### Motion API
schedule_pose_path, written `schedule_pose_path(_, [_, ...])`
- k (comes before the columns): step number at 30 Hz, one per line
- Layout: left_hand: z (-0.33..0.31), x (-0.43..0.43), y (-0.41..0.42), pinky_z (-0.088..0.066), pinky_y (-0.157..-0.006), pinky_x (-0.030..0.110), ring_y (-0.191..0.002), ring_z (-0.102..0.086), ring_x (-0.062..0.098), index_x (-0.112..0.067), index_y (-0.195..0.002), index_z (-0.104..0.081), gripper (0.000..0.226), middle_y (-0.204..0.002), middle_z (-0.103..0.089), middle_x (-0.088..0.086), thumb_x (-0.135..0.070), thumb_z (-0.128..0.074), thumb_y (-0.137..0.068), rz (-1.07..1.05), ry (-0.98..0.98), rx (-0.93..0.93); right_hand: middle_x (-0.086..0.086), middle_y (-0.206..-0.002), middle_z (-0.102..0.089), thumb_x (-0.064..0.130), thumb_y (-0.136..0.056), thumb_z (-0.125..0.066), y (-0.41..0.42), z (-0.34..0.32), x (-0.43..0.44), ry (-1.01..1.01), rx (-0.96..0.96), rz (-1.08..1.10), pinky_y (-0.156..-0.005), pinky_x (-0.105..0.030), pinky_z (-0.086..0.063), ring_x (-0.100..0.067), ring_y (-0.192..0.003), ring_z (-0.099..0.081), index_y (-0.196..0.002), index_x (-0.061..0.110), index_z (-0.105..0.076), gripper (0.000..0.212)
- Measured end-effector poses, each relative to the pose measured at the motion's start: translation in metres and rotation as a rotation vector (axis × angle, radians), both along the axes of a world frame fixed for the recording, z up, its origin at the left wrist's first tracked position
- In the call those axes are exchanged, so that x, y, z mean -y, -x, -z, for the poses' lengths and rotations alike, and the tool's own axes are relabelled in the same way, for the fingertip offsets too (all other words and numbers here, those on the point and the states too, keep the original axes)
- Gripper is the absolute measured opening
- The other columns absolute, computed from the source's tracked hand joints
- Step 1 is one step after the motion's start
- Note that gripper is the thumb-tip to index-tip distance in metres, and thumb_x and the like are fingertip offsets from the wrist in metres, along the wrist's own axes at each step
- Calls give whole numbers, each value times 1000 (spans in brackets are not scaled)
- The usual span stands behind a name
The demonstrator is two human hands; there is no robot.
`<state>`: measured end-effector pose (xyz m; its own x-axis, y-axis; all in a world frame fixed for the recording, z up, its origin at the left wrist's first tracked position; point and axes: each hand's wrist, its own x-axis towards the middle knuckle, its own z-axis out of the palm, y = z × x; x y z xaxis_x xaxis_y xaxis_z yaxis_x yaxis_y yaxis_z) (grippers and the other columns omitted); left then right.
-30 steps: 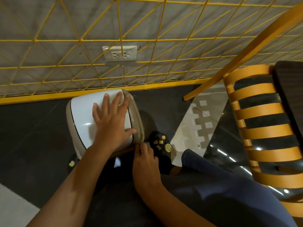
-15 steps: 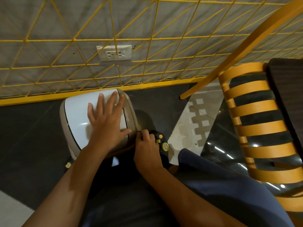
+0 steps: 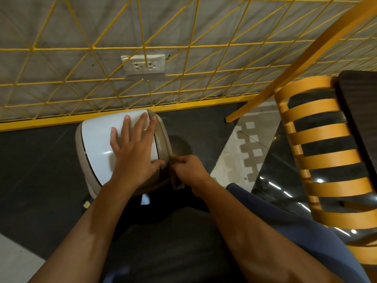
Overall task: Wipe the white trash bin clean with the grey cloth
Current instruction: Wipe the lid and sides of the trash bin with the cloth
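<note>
Left hand (image 3: 134, 158) and right hand (image 3: 188, 170) both meet the white trash bin (image 3: 95, 144). It sits on the dark floor (image 3: 36, 160) just beside the yellow skirting (image 3: 40, 121) of the wire-grid wall (image 3: 61, 27), with little room behind it. Open floor lies to its left; on its right a stretch of floor separates it from the orange slatted chair (image 3: 326, 156). The left hand lies flat on the white lid, fingers straight and spread. The right hand's curled fingers pinch the grey cloth (image 3: 177, 183) against the bin's taupe rim.
</note>
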<state>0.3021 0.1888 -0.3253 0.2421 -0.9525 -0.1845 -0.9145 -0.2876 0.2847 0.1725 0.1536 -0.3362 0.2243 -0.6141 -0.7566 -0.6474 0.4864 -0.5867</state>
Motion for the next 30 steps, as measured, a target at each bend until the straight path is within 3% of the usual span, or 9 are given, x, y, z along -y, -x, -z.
schedule_pose_path(4, [-3, 1, 0, 4, -113, 50, -144, 7, 31, -23, -148, -7, 105, -157, -4, 3, -44, -74, -70, 0, -9, -4, -14, -78, -63, -1, -87, -44, -4, -3, 10, 2, 64, 51, -52, -23, -48, -14, -54, -53, -112, 4, -66, 34])
schedule_pose_path(6, [-5, 1, 0, 5, -113, 49, -144, 9, 30, -25, -148, -3, 104, -158, -1, 2, -47, -71, -72, 0, -33, -5, -14, -86, -67, 1, -89, -46, 3, -2, 5, -42, 55, 40, -54, -20, -50, -16, -62, -58, -117, 11, -64, 36])
schedule_pose_path(8, [-6, 2, 0, 6, -113, 48, -144, 11, 29, -26, -148, 0, 104, -158, 2, 1, -49, -69, -74, -1, -49, -4, -14, -97, -69, 6, -91, -47, 8, 2, -1, -67, 27, 14, -62, -21, -51, -17, -74, -61, -122, 16, -61, 36])
schedule_pose_path(14, [-6, 1, 0, 7, -113, 48, -144, 11, 28, -26, -148, -2, 104, -158, 1, 0, -48, -70, -73, -7, -43, -22, -13, -86, -70, 6, -87, -46, -10, 10, 29, 87, -35, -89, -70, -34, -57, -29, -73, -67, -115, 15, -66, 36])
schedule_pose_path(17, [-5, 2, 0, 7, -112, 48, -143, 11, 29, -25, -148, -2, 105, -157, 0, 0, -50, -70, -72, -4, -45, -25, -12, -75, -67, 8, -91, -47, -24, 9, 52, 110, -16, -65, -50, -27, -53, -19, -50, -60, -115, 16, -65, 31])
schedule_pose_path(19, [-5, 2, -1, 6, -112, 49, -143, 12, 28, -26, -148, -1, 105, -157, 1, 0, -51, -69, -72, -4, -47, -24, -14, -75, -68, 10, -92, -48, -31, 9, 60, 131, 11, -33, -48, -26, -52, -16, -45, -58, -115, 14, -64, 28])
schedule_pose_path(24, [-5, 3, -1, 9, -112, 48, -143, 15, 27, -28, -147, 2, 104, -157, 5, -2, -50, -68, -74, -13, -71, -28, -12, -110, -69, 9, -91, -51, -18, 17, 44, 115, 24, -12, -85, -41, -56, -28, -93, -67, -116, 13, -64, 29])
schedule_pose_path(27, [-4, 3, -1, 10, -112, 47, -143, 15, 27, -28, -147, 3, 103, -157, 5, -2, -48, -68, -75, -15, -65, -29, -10, -113, -69, 7, -89, -51, -6, 19, 32, 108, 23, -38, -94, -38, -52, -24, -103, -65, -117, 11, -65, 31])
schedule_pose_path(30, [-5, 3, -1, 10, -112, 47, -143, 16, 27, -29, -147, 3, 103, -157, 6, -2, -49, -67, -75, -9, -68, -23, -10, -115, -68, 5, -90, -50, -13, 16, 36, 141, 82, 44, -89, -37, -54, -24, -101, -65, -118, 11, -63, 31])
